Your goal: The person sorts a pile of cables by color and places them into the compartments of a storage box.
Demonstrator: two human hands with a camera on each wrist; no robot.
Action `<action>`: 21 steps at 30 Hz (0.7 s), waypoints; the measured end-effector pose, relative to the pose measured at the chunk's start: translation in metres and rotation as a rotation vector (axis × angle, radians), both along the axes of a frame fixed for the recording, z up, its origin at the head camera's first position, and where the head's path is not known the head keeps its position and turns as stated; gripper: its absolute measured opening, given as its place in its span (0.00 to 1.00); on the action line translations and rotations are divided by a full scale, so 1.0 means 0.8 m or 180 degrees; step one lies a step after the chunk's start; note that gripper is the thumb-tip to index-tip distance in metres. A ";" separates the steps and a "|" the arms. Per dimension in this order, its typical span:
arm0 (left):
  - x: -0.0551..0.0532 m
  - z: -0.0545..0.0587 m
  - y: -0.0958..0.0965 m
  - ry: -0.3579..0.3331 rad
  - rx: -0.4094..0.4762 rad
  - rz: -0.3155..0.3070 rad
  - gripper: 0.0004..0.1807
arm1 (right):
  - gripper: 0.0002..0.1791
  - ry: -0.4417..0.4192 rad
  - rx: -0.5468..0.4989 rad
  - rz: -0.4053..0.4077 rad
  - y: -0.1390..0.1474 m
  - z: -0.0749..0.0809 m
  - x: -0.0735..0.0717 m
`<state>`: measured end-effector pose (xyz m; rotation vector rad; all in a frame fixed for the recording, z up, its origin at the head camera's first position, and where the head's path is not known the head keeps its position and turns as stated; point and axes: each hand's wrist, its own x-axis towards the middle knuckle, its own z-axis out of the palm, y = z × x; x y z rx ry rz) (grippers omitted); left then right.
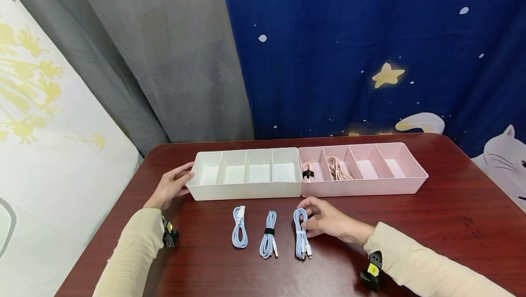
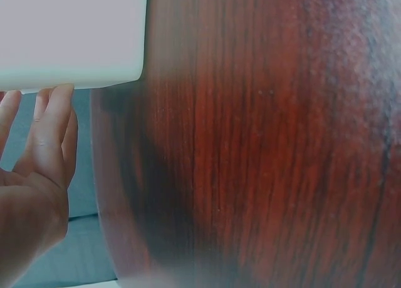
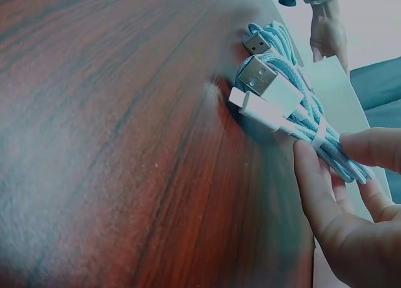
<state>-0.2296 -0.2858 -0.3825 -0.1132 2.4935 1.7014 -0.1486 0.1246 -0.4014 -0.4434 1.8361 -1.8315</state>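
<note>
My right hand (image 1: pixel 328 219) pinches the upper part of a blue charging cable (image 1: pixel 302 240), coiled and bound with a light tie. Its white plugs point toward me; in the right wrist view thumb and fingers lie on either side of the bundle near the tie. Two more blue coils lie to its left: the middle cable (image 1: pixel 269 235) with a black strap and the leftmost cable (image 1: pixel 239 231) with its plug pointing away. My left hand (image 1: pixel 167 188) rests fairly straight fingers against the left end of a white divided box (image 1: pixel 246 191), seen also in the left wrist view.
A pink divided box (image 1: pixel 361 187) stands end to end with the white one. Its two left compartments hold a black-strapped pink cable (image 1: pixel 307 167) and a loose pink cable (image 1: pixel 338 169). The dark red wooden table (image 1: pixel 444 233) has curtains behind it.
</note>
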 end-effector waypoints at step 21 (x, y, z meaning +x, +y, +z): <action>0.000 -0.001 0.000 0.0004 -0.0047 0.0001 0.29 | 0.20 0.0000 -0.0074 0.0018 0.003 0.004 0.000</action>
